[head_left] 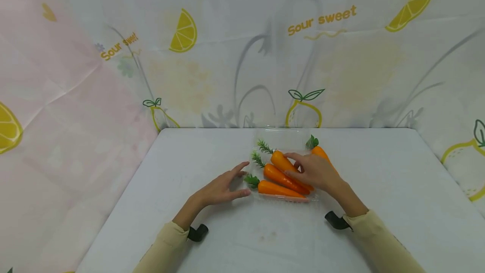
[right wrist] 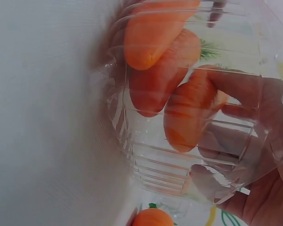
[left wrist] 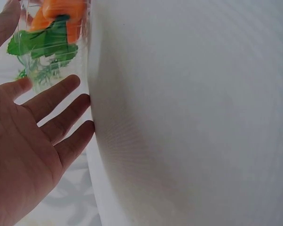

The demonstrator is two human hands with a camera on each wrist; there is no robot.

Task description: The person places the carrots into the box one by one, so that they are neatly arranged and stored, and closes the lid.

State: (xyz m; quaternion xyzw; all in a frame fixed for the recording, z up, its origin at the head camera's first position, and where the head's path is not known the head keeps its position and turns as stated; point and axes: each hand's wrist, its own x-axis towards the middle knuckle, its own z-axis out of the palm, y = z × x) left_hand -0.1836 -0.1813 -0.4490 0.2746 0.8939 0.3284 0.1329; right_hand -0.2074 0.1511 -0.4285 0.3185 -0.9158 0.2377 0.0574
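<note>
Inside the clear tray (head_left: 273,198), the right hand (head_left: 317,172) pinches a carrot (head_left: 283,161) it partly hides, the left hand (head_left: 223,186) spread nearby, cropped in its wrist view.

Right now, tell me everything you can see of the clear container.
The clear container looks like thin plastic with ribbed walls. It sits open on the white table, holding three carrots; a clear section, perhaps its lid, extends behind. The right hand reaches in; the left hand is near its left end. Whether either touches it is unclear.
</note>
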